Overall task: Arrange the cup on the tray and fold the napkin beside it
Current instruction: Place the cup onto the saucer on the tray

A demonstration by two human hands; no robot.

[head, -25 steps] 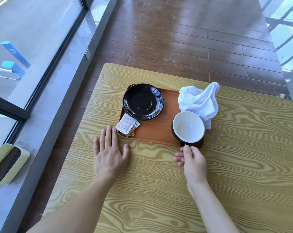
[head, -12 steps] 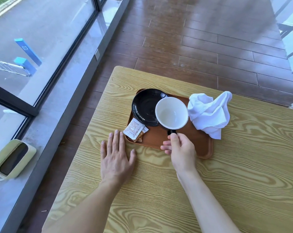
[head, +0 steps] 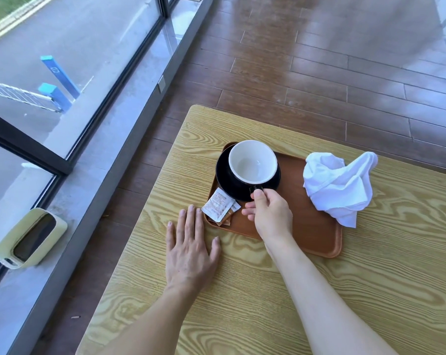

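The wooden table [head: 370, 290] carries everything; its left edge runs along the window side. The brown tray [head: 316, 234] sits toward the table's far left corner. At the tray's far left corner lies the black saucer [head: 223, 180], and I have the cup [head: 252, 162] over it, whether resting or a hair above I cannot tell. It is dark outside, white inside, upright and empty.

The white napkin [head: 337, 185] is a crumpled heap at the tray's right edge, partly on the tray and partly on the table beyond it, apart from the cup. Two small sachets [head: 220, 207] lie at the tray's left edge, just beside the saucer.

My right hand [head: 270, 216] is closed on the cup's small handle, thumb on top, fingers curled beneath. My left hand [head: 191, 252] lies flat and wide open on the table near the tray's near left corner, fingertips almost at the sachets, holding nothing.

The cup looks like glazed ceramic: stiff, fairly heavy for a pinch at the handle, likely slick, and apt to chip or clink on the saucer, so I would set it down level and centred before letting go. The napkin should be soft, light and limp; I judge it best taken by two corners and shaken flat, then creased against the bare table beside the tray.
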